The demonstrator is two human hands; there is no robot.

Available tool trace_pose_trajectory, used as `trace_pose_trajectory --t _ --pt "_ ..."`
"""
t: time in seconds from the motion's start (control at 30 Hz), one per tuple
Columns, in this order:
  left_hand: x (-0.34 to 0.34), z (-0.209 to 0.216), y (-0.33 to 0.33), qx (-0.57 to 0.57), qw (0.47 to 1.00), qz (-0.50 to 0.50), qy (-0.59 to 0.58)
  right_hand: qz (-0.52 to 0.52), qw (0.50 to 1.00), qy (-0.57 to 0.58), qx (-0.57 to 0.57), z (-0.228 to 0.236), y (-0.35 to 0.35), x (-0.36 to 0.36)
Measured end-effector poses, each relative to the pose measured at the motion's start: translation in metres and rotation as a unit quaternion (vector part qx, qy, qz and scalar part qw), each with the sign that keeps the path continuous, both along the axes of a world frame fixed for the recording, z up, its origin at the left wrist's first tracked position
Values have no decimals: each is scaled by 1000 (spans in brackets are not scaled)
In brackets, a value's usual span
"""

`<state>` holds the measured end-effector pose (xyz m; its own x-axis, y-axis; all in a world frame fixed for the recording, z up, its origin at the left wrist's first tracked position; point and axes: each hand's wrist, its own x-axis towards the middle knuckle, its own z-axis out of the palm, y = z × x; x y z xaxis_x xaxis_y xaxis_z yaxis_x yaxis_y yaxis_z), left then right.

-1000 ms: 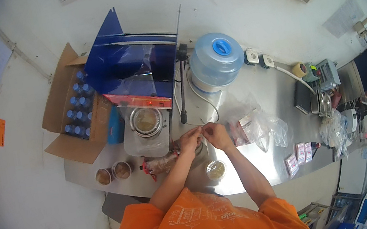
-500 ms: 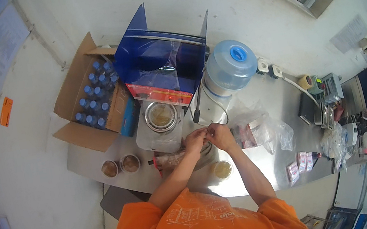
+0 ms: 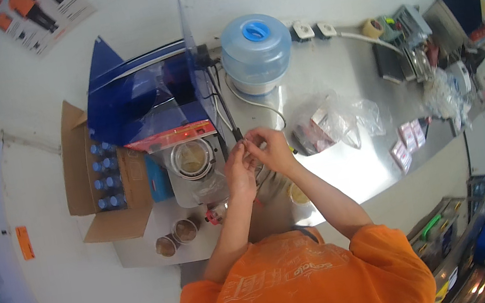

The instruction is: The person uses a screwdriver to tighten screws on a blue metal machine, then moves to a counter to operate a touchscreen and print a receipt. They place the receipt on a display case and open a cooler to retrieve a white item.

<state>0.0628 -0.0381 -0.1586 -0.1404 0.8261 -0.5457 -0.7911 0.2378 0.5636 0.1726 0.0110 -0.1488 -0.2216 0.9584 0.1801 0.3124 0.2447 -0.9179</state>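
My left hand (image 3: 242, 172) and my right hand (image 3: 272, 150) meet above the front of the steel counter, fingertips pinched together. Whatever lies between those fingers is too small and covered to make out. Below them, partly behind my left forearm, is a brownish, crumpled bag-like thing (image 3: 269, 193) with a red end (image 3: 214, 214). Just left of my hands stands a blue sealing machine (image 3: 146, 103) with a filled cup (image 3: 192, 158) in its round metal holder. Another cup (image 3: 298, 194) with pale yellowish contents is partly hidden by my right forearm.
Two cups with brown contents, one (image 3: 185, 230) beside the other (image 3: 166, 246), stand front left. A carton (image 3: 81, 167) of blue-capped bottles is behind them. A large water jug (image 3: 257, 54), cables, clear plastic bags (image 3: 339, 120) and small pink-white packs (image 3: 407, 139) occupy the counter.
The view has turned and shifted, so the machine and carton appear further left. My hands stay together with fingers pinched; the left now shows more upright.
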Motion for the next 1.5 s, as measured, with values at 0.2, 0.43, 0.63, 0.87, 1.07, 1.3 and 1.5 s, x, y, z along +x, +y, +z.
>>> trace_pose_trajectory --t 0.2,0.43,0.63,0.87,1.07,1.3,1.5 --pt "-7 45 -24 12 988 -89 129 -16 999 48 -2 6 38 -26" --pt "-27 35 -72 25 968 -138 209 56 997 59 6 -4 68 -41" --pt "-29 44 -79 -20 960 -110 255 102 991 56 59 -4 79 -47" --pt "-37 40 -74 10 963 -92 252 121 989 57 70 1 83 -42" --pt "-36 40 -72 15 966 -90 243 88 991 95 34 -7 75 -46" --pt "-44 53 -74 -4 940 -83 330 47 990 107 -78 -25 80 -32" --pt "-43 85 -59 75 904 -74 413 -2 956 -259 -140 -151 97 2"
